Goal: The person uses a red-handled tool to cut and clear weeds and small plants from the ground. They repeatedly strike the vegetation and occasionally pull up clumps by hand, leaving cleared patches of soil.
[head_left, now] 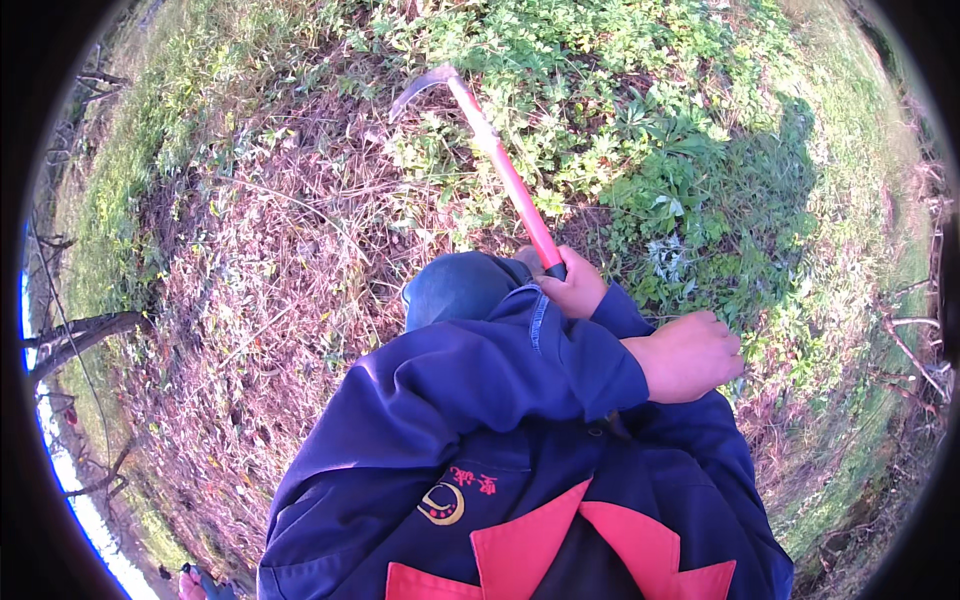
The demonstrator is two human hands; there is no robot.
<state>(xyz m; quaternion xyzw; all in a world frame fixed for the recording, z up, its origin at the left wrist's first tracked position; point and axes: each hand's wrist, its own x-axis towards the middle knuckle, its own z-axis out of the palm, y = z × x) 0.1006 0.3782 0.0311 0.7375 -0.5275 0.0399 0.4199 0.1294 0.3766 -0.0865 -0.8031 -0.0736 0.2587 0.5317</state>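
A sickle with a curved metal blade and red handle point(519, 191) points up and left over the plants. My right hand point(576, 287) is closed around its black lower end, beside my bent knee in blue trousers point(457, 289). My left arm crosses over the right one. At the right forearm's dark blue sleeve lies my left hand point(686, 358), back up and fingers curled; its fingertips are hidden, so whether it grips the cloth cannot be told.
Leafy green weeds point(555, 97) grow ahead, with dry stems and brown litter point(277, 262) to the left. Bare branches point(82, 337) reach in at the left edge, and more twigs point(911, 345) stand at the right. Part of another person point(196, 583) shows at bottom left.
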